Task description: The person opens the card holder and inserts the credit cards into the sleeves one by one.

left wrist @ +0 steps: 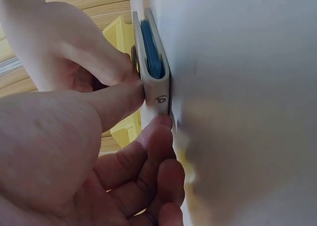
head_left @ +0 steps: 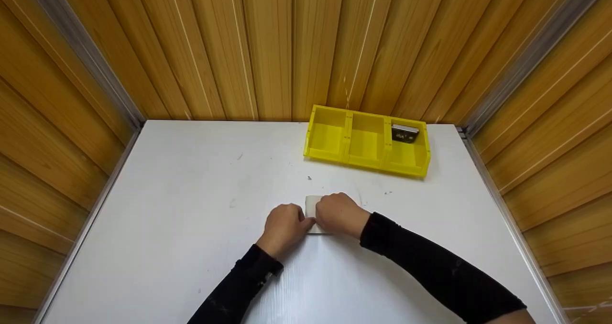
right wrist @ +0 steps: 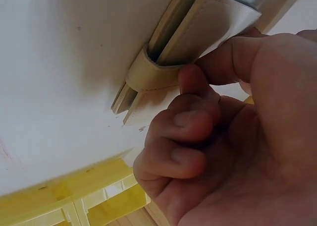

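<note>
A cream card holder [head_left: 311, 207] lies near the middle of the white table, between the two hands. Its folded edge, a small metal snap and blue inner sleeves show in the left wrist view, where the card holder [left wrist: 157, 89] stands edge-on to the camera. My left hand [head_left: 285, 226] pinches its near left corner, thumb above and fingertips below. In the right wrist view a strap [right wrist: 148, 75] wraps round the side of the card holder [right wrist: 200, 30]. My right hand [head_left: 340, 214] pinches the end of that strap, other fingers curled; the exact grip is partly hidden.
Behind the hands, toward the back right of the table [head_left: 191, 185], stands a yellow three-compartment bin [head_left: 366, 164]. A small black box [head_left: 404, 134] with white lettering leans in its right compartment. Wood-patterned walls [head_left: 267, 51] enclose the back and sides.
</note>
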Demonstrator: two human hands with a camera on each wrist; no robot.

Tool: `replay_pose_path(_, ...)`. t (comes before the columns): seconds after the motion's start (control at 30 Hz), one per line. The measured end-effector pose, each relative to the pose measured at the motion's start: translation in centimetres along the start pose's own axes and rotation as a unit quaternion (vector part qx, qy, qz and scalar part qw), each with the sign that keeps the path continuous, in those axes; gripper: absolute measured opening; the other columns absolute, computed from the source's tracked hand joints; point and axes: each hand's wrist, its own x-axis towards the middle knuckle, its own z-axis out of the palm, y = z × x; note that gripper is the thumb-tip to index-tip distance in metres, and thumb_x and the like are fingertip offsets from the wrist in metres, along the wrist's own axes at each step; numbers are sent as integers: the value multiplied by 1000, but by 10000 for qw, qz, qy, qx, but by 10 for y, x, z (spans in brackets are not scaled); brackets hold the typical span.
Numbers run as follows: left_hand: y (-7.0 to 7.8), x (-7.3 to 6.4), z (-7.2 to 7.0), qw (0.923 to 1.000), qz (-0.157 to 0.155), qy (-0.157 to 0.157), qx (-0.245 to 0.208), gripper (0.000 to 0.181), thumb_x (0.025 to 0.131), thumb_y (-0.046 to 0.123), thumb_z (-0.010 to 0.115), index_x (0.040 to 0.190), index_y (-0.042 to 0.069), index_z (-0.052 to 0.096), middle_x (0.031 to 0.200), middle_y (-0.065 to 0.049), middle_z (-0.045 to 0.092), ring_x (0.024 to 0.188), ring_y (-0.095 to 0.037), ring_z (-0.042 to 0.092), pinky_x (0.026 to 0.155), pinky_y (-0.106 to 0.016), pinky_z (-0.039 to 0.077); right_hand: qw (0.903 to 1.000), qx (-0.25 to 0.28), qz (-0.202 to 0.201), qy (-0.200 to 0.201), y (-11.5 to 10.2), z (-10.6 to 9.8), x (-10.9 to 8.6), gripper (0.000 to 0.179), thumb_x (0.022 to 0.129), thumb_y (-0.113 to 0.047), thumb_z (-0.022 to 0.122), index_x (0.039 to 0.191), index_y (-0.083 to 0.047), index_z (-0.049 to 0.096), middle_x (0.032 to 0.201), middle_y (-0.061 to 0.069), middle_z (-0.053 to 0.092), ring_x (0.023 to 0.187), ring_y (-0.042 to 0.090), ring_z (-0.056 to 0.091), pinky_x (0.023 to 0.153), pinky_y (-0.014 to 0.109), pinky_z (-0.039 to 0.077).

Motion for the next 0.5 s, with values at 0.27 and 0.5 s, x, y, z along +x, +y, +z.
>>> replay_pose_path(0.27, 1, 0, -1, 9999, -79, -18, -64, 40, 96, 39, 84, 66, 15, 70, 69, 3, 67, 66, -13, 56, 63, -33, 46, 9999, -143, -12, 68, -3, 3, -2, 30, 99, -17, 70, 71, -7, 65, 70, 10, 65, 58, 23, 53, 59, 46, 56)
replay_pose_path(0.5, 2, 0, -1, 9999, -114, -39, -100, 40, 96, 38, 83, 66, 15, 70, 67, 3, 65, 64, -13, 54, 62, -32, 44, 10000, 67, 9, -1, 0, 2, -2, 28, 97, -15, 70, 72, -8, 63, 69, 7, 61, 58, 20, 47, 58, 46, 55)
